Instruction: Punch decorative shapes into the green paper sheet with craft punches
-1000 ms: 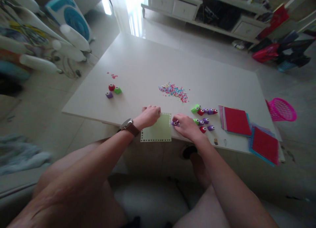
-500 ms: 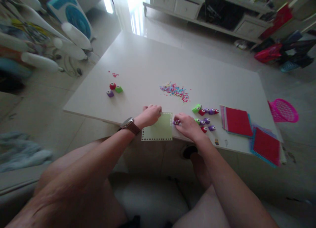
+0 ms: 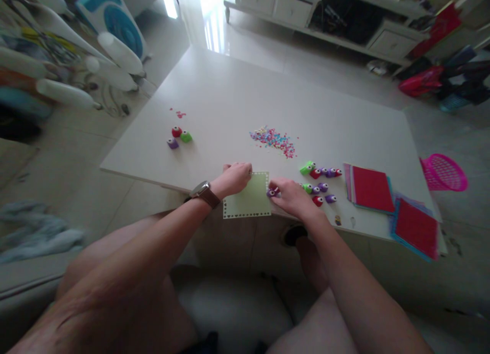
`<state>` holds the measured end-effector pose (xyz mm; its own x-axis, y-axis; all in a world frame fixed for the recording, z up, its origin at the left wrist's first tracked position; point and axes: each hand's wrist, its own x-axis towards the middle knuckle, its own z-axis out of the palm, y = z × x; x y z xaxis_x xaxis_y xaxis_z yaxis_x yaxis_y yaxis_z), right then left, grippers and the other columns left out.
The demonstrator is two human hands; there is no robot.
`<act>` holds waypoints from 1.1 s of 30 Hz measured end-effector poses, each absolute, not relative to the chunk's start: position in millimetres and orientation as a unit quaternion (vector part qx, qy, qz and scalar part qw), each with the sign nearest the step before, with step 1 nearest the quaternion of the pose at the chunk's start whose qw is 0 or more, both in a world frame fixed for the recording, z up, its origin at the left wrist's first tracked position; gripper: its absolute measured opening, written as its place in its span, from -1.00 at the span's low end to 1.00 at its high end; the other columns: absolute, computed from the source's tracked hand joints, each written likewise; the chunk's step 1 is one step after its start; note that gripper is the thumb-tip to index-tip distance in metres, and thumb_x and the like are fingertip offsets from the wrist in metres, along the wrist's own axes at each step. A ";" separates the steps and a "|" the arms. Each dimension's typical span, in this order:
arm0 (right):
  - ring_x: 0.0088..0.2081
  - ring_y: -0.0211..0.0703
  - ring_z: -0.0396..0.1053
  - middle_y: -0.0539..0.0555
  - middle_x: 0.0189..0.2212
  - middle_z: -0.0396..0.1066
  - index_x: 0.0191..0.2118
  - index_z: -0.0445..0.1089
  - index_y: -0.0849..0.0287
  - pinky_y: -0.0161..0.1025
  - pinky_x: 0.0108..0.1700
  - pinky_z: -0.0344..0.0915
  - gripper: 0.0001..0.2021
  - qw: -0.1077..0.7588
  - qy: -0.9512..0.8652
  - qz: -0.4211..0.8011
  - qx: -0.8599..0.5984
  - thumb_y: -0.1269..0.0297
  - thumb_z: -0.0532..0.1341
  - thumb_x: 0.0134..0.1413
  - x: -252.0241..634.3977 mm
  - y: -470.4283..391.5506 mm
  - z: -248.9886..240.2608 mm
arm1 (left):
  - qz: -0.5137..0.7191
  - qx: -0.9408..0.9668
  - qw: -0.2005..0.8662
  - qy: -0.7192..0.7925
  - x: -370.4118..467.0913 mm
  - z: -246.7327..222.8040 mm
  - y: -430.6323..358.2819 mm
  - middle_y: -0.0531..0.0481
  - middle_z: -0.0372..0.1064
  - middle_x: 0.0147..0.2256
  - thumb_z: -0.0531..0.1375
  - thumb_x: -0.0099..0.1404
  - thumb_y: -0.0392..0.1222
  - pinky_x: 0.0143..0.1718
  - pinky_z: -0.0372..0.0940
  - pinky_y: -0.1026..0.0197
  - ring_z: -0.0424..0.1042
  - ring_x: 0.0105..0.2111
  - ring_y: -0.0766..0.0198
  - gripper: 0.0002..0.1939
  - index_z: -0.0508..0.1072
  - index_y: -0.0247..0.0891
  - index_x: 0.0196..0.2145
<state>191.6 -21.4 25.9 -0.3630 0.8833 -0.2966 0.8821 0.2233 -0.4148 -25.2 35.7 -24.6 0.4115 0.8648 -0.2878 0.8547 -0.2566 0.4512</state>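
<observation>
A light green paper sheet (image 3: 250, 198) lies at the table's near edge, with small punched holes along its borders. My left hand (image 3: 238, 178), a watch on its wrist, rests closed over the sheet's upper left part; what its fingers hold, if anything, is hidden. At the sheet's right border my right hand (image 3: 289, 194) is closed on a purple punch (image 3: 272, 192). Several green, red and purple punches (image 3: 322, 187) stand just right of that hand. Beyond the sheet lies a scattered heap of tiny coloured paper pieces (image 3: 273, 139).
Three punches (image 3: 176, 132) stand on the left of the white table (image 3: 222, 98), near a few red bits (image 3: 180, 114). Stacks of red and coloured sheets (image 3: 371, 189) lie at the right. A pink basket (image 3: 444, 172) is beyond the table's right edge.
The camera view has shifted slightly. The green sheet's right border now meets the purple punch more closely; both hands keep nearly the same places.
</observation>
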 end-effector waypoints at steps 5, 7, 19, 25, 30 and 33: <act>-0.17 -0.10 0.49 0.08 -0.21 0.57 -0.22 0.46 0.13 -0.26 -0.12 0.27 -0.86 0.003 -0.770 0.294 -0.566 0.50 0.28 0.13 193.7 -20.5 24.5 | 0.011 0.794 0.266 0.547 -24.2 -20.6 31.0 -0.22 0.47 0.04 0.05 0.44 -0.22 0.07 0.19 -0.10 0.36 0.09 -0.07 -0.74 0.45 -0.20 0.00; -0.16 -0.08 0.48 0.10 -0.19 0.58 -0.19 0.49 0.14 -0.25 -0.12 0.26 -0.86 0.003 -0.770 0.294 -0.567 0.47 0.32 0.12 194.8 -19.5 24.2 | 0.036 0.800 0.229 0.554 -22.8 -13.7 26.8 -0.27 0.38 0.13 0.12 0.41 -0.20 0.11 0.19 -0.11 0.30 0.15 -0.10 -0.64 0.39 -0.22 0.13; -0.17 -0.11 0.51 0.12 -0.20 0.63 -0.20 0.58 0.19 -0.26 -0.09 0.29 -0.93 0.016 -0.695 0.388 -0.605 0.37 0.31 0.30 198.1 -14.4 21.3 | -0.037 0.821 0.273 0.500 -13.2 -5.3 10.7 -0.10 0.58 -0.23 0.38 0.24 0.11 -0.35 0.14 0.17 0.49 -0.27 0.12 -0.68 0.55 -0.18 -0.22; -0.17 -0.11 0.53 0.11 -0.21 0.64 -0.19 0.60 0.18 -0.27 -0.10 0.31 -0.93 0.025 -0.694 0.386 -0.607 0.38 0.34 0.27 198.1 -15.8 21.3 | -0.039 0.828 0.261 0.494 -12.5 -7.8 10.1 -0.10 0.60 -0.23 0.36 0.25 0.11 -0.35 0.15 0.18 0.51 -0.27 0.13 -0.66 0.56 -0.19 -0.19; -0.15 -0.09 0.54 0.12 -0.19 0.64 -0.16 0.60 0.17 -0.25 -0.08 0.31 -0.92 0.029 -0.700 0.373 -0.608 0.34 0.34 0.29 196.2 -16.3 20.6 | -0.038 0.827 0.266 0.494 -12.8 -7.5 11.0 -0.10 0.60 -0.24 0.37 0.25 0.12 -0.35 0.14 0.18 0.51 -0.28 0.13 -0.66 0.56 -0.19 -0.21; -0.13 -0.10 0.54 0.12 -0.18 0.64 -0.16 0.60 0.17 -0.24 -0.05 0.31 -0.93 0.033 -0.704 0.371 -0.605 0.36 0.34 0.29 194.3 -16.2 21.5 | -0.037 0.829 0.263 0.492 -12.4 -7.0 10.7 -0.10 0.60 -0.23 0.38 0.25 0.11 -0.35 0.15 0.17 0.52 -0.26 0.11 -0.67 0.56 -0.19 -0.20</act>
<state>194.3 -16.2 21.5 -0.2659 0.8759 -0.4026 0.8269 -0.0075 -0.5623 -12.4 10.7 -7.0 0.5128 0.7966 -0.3200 0.8354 -0.3772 0.3999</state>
